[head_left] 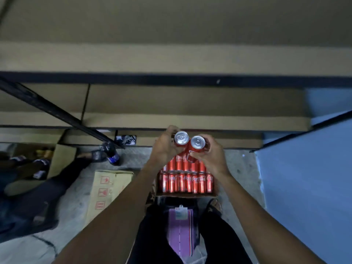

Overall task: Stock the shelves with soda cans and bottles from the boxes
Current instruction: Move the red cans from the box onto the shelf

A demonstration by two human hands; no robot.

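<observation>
Left hand (165,147): one; fingers curled round the left can (181,138), gripping its side, silver lid facing up.
Right hand (213,155): one; fingers wrapped round the right can (197,144), which is tilted, lid facing up.
Held cans: two, red, just beside each other, raised above the box (186,195) and in front of the lower shelf (190,111).
Box: one open cardboard tray standing on the floor (238,168), directly below both hands.
Front row (188,182): seven red cans, upright, packed side by side in the box.
Second row: more red cans behind the first, partly hidden by the hands; count cannot be told.
Shelves: two levels in view, the upper shelf (171,58) and the lower shelf, both lined with cardboard.
Flat carton (106,187): one, lying on the floor left of the box, with red handling marks.
Bottle (113,156): one, dark with a blue label, on the floor; blurred.
</observation>
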